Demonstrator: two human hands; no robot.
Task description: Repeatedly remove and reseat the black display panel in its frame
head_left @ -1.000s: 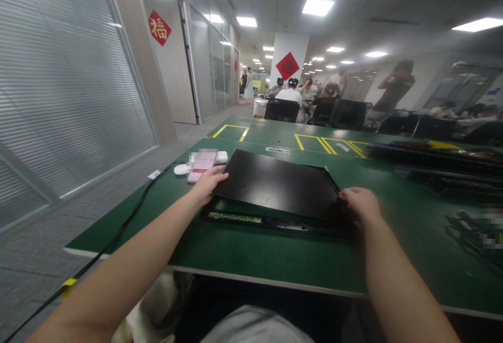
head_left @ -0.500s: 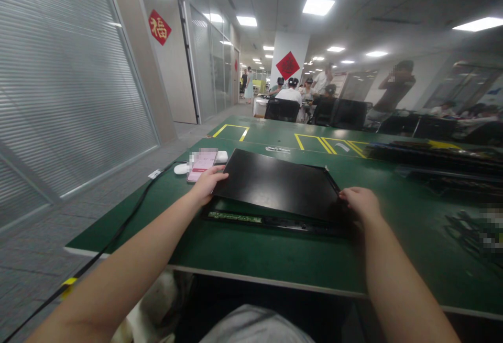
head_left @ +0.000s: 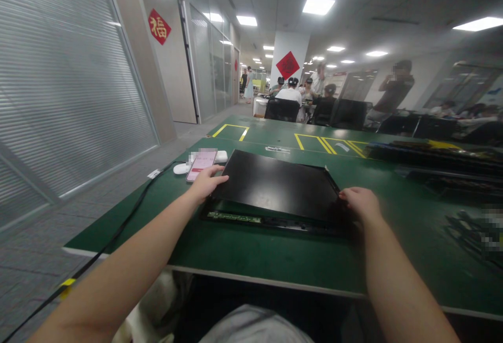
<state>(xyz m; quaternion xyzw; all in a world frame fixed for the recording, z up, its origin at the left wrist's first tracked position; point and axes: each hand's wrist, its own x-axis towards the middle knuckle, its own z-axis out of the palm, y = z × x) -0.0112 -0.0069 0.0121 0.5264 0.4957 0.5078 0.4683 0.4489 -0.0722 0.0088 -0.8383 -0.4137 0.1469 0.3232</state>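
A flat black screen panel (head_left: 275,183) lies tilted over a thin black frame (head_left: 302,226), so the two edges do not line up. Along the frame's near edge shows a narrow green circuit board (head_left: 233,218). My left hand (head_left: 206,182) holds the panel's left edge, thumb over the top. At the right side, my right hand (head_left: 360,201) is closed with its fingertips pinching the panel's edge close to the frame; its other fingers are hidden. Most of the frame is covered by the panel.
Left of the panel, a phone (head_left: 202,164) leans on white objects on the green table (head_left: 251,259). A black cable (head_left: 133,212) runs off the left edge. Stacked dark panels (head_left: 432,154) and tangled black cables (head_left: 467,233) lie right. People sit and stand beyond.
Both hands keep their places on the panel. The left fingers have shifted very slightly; the panel and frame look almost unmoved.
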